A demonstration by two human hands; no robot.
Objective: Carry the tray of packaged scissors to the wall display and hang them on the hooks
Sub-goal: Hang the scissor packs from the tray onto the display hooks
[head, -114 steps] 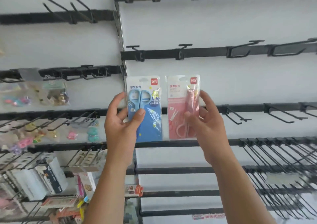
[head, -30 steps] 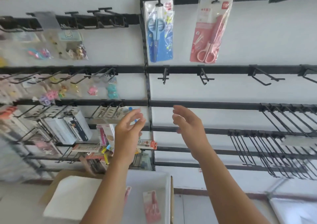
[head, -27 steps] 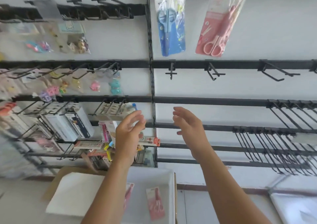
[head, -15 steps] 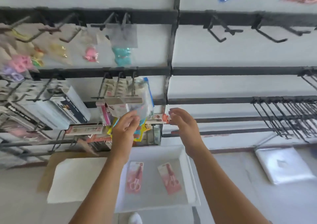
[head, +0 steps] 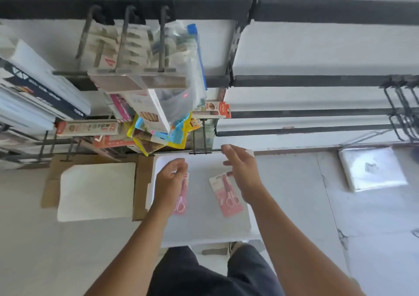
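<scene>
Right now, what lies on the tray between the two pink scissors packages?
In the head view, nothing: between the left pink package and the right pink package only bare white tray floor shows.

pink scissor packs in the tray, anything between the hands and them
Nothing visible blocks them. Both pink packs lie uncovered on the white tray, the left hand over one and the right hand beside the other, both open.
</scene>
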